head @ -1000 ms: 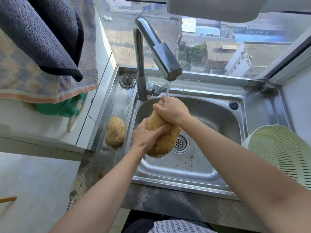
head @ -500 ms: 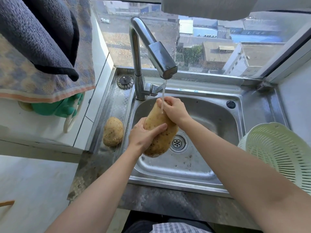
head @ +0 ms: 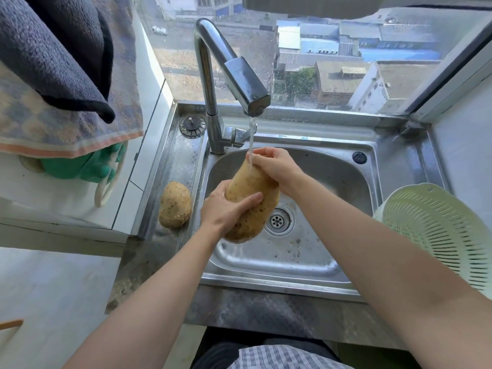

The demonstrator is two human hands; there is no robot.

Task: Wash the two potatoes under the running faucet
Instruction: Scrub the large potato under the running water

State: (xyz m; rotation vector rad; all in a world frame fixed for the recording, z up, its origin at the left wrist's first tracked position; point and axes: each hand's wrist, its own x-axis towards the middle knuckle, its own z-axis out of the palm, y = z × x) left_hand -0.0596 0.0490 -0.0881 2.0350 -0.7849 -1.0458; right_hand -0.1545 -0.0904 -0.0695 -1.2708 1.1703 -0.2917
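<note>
Step in hand: washing of the first, larger potato (head: 251, 206), held over the sink (head: 332, 187) under the faucet (head: 231, 67). Thin stream of water (head: 250, 139) landing on the upper end of the potato, just beside the right hand.

Left hand (head: 226, 209): wrapped around the lower left flank, thumb laid across the front, fingers (head: 250, 199) clamped on the potato. Forearm rising from lower left, wrist straight.

Right hand (head: 274, 166): capped over the top end, fingers curled and closed on the potato, forearm slanting in from lower right across the sink's front edge.

Potato: tilted, long axis running from upper right to lower left, lower end hanging above the basin near the drain (head: 277, 221), clear of the metal (brown specks visible on the skin, so judged not yet clean).

Second potato (head: 175, 205): lying on the steel ledge left of the basin, dry-looking, untouched, near the left hand but apart from it.

Colander (head: 436, 235): at the right edge, well apart.

Next move, by judgement: turning of the potato in both palms so the unrinsed underside meets the stream, with rubbing; grip firm, skin likely slippery.
</note>
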